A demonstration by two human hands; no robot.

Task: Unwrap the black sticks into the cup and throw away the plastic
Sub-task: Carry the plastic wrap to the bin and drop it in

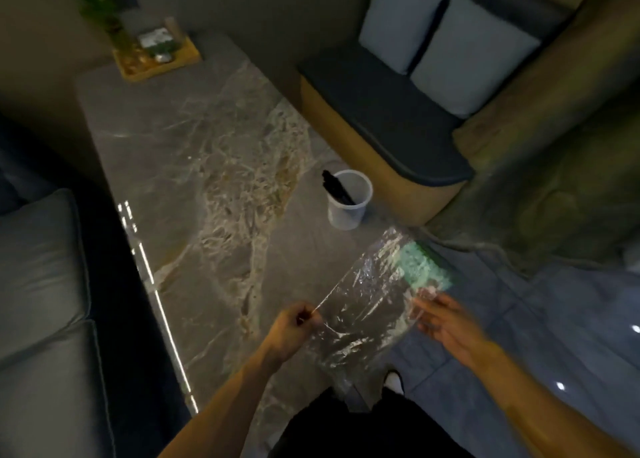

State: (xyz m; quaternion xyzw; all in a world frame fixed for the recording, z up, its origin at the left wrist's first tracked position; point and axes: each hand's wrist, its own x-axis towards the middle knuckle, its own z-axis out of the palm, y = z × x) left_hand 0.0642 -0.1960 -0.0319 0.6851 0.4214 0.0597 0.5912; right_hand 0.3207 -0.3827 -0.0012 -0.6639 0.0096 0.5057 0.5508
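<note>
plastic wrapper (367, 305), empty and stretched above the table (166, 139) edge, looks very light, thin and crinkly, probably slippery; best to pinch it at the edges. left hand (294, 329) is closed, pinching one edge; right hand (446, 322) grips the other with loosely curled fingers. farther, black sticks (337, 189) stand in the cup (348, 199).

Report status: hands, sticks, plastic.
Left hand and right hand both pinching the clear plastic wrap, stretched between them. Black sticks already in the cup. Wrap not yet discarded. Nothing in the way.
</note>
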